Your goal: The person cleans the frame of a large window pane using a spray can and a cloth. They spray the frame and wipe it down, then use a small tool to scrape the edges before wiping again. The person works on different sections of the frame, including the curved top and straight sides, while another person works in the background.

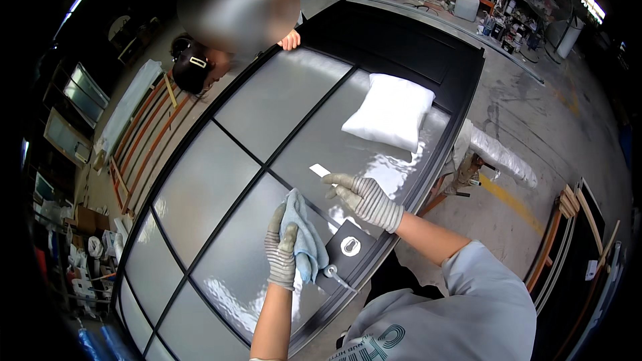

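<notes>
A black-framed door (461,70) with several frosted glass panes lies flat in front of me. My left hand (281,251), in a grey knit glove, is closed round a crumpled light-blue cloth (306,234) above the near panes. My right hand (366,202), gloved the same way, pinches a small flat white piece (319,170) over the glass; its exact kind is unclear. Below the hands, a dark lock plate (338,235) carries a white-edged oval keyhole opening (350,246). Beside it, close to the cloth, sits a small grey round fitting (330,271) with a pale strip.
A white pillow (394,112) rests on the door's far right pane. Across the door, another person's hand (289,41) touches its edge, near a dark-haired head (192,70). Orange metal racks (144,137) stand left. Wrapped rolls (501,154) and leaning frames (568,247) are right.
</notes>
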Demonstrator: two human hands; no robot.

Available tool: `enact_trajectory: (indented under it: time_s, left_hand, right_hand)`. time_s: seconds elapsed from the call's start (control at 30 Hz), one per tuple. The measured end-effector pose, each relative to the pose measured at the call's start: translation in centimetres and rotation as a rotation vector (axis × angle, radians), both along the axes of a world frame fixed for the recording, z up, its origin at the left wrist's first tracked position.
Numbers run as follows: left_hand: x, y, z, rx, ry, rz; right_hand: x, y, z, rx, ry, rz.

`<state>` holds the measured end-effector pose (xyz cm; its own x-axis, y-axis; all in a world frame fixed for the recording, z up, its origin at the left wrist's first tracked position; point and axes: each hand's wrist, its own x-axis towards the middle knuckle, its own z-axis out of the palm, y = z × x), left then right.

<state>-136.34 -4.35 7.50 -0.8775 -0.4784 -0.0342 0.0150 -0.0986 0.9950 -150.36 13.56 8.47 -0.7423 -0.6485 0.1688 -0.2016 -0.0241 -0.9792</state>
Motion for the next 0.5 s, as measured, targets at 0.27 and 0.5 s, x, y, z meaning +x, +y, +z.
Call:
enact_trajectory:
  time_s: [0.27, 0.5]
  left_hand:
    - [-21.1, 0.3, 2.4, 0.072, 0.187, -0.043]
    - [-26.6, -9.9, -2.1, -0.523, -0.134, 0.376]
  right_hand:
    - [-21.3, 3.6, 1.1, 0.232, -0.126, -0.132]
    - [-35.5, -4.1, 2.0, 0.08, -0.262, -0.215]
